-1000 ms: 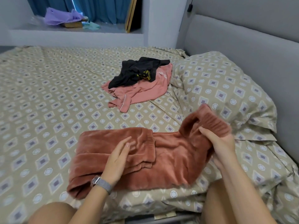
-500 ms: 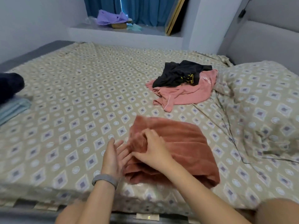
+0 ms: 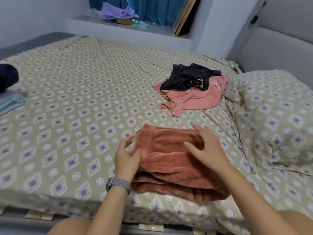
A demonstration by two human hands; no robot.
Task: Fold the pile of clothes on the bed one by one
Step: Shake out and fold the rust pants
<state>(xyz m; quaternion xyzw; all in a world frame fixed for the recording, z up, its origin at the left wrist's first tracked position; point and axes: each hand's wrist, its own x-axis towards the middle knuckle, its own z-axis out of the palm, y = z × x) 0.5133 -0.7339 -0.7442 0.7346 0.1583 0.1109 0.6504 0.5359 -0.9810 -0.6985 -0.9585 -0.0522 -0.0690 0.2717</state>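
Note:
A rust-coloured fleece garment (image 3: pixel 171 160) lies folded into a thick bundle near the bed's front edge. My left hand (image 3: pixel 126 158) rests against its left edge with the fingers apart and slightly curled. On top of its right half lies my right hand (image 3: pixel 207 148), flat with spread fingers. Farther back, a crumpled black garment (image 3: pixel 186 77) sits on a pink garment (image 3: pixel 199 99); together they form the small unfolded pile.
The patterned bed sheet (image 3: pixel 76 99) stretches wide to the left. A matching pillow (image 3: pixel 271 107) lies at the right against the grey headboard (image 3: pixel 279 48). Folded dark blue (image 3: pixel 6 77) and light blue (image 3: pixel 10 102) clothes sit at the far left edge. A purple cloth (image 3: pixel 115 12) lies on the window ledge.
The rust garment went from a long strip to a compact bundle as my right hand carried its raised end over to the left. Both hands now rest on the bundle. The view swung left.

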